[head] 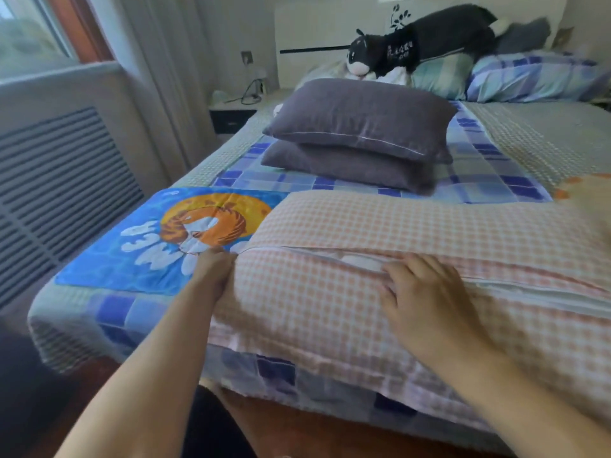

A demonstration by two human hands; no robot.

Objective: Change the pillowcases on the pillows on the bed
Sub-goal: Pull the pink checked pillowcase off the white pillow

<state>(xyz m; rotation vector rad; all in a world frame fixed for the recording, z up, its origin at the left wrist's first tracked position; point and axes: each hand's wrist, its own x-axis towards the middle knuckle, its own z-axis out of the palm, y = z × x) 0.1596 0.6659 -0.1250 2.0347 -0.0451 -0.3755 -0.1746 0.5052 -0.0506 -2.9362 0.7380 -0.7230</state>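
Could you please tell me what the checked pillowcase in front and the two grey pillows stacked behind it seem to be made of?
Checked pillowcase: looks like thin woven cotton, matte, with a fine pink-and-white check and soft wrinkles; a zip runs along its open edge. Grey pillows: soft matte fabric, perhaps cotton or linen-like, with a pale piped seam; the picture is too blurred to tell the weave.

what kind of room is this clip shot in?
A home bedroom, most likely: a made bed with two stacked grey pillows, a plush cat against the headboard, and a nightstand beside a curtained window.
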